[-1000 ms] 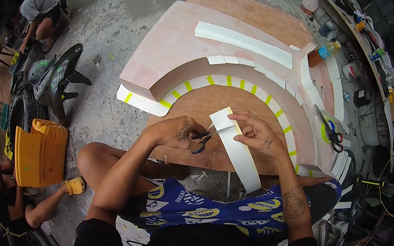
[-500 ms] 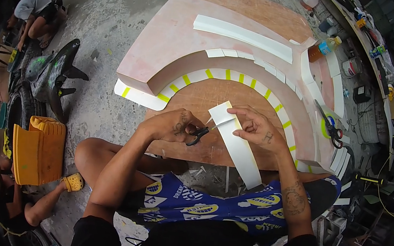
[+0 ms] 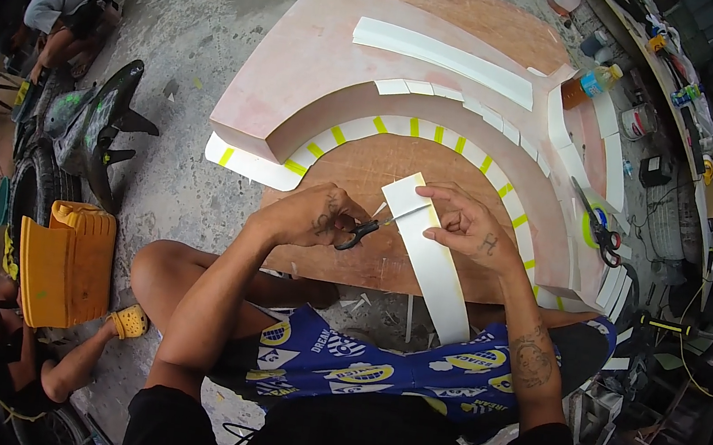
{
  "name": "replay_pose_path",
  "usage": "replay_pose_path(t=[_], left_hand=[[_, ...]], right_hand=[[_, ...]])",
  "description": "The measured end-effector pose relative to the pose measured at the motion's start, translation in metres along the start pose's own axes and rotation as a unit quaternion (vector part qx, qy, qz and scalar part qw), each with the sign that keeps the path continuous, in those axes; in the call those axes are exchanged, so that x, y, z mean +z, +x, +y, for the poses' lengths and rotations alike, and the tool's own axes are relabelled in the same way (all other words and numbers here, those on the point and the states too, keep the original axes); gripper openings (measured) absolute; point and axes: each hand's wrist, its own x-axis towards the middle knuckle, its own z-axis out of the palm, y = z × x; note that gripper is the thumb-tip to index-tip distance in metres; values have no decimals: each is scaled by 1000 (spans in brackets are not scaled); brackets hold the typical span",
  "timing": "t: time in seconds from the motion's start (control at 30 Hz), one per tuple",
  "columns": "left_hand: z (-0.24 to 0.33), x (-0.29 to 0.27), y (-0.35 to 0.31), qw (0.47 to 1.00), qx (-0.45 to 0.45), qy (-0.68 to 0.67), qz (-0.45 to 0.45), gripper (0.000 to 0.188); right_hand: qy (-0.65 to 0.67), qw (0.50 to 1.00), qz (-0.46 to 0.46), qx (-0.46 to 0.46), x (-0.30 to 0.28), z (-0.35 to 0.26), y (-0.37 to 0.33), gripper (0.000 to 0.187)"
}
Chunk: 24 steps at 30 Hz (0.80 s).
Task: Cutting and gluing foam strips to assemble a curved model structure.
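Observation:
My left hand (image 3: 322, 216) is closed round the black handles of a pair of scissors (image 3: 360, 233). The blades reach into the left edge of a white strip (image 3: 435, 272), near its upper end, where a dark cut line runs across it. That strip, a card or thin sheet, curves down toward my lap. My right hand (image 3: 467, 227) pinches its right edge between thumb and fingers, close to the cut line. Beyond both hands stands a large pale pink curved panel (image 3: 278, 62) with an arch, edged by a white band (image 3: 426, 130) with yellow tape pieces.
The panel rests on a brown wooden board (image 3: 363, 166). A second pair of scissors (image 3: 608, 240) lies on the panel's right side, near a bottle (image 3: 591, 87) of amber liquid. At left are a yellow plastic part (image 3: 66, 267), a dark motorcycle fairing (image 3: 100, 138) and two other people.
The scissor blades, spread apart half a second ago, have come together at the strip. Both hands keep their holds, and the whole view has shifted slightly.

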Motion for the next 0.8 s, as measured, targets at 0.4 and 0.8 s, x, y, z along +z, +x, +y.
replay_pose_path(t=[0.4,0.8], left_hand=[[6,4,5,999,17,27,1,42],[-54,17,4,967,-195,142,80,27]], right_hand=[[3,999,-30,-18,9,6,4,54],[-258,957,-43,-126,-41,28,68,55]])
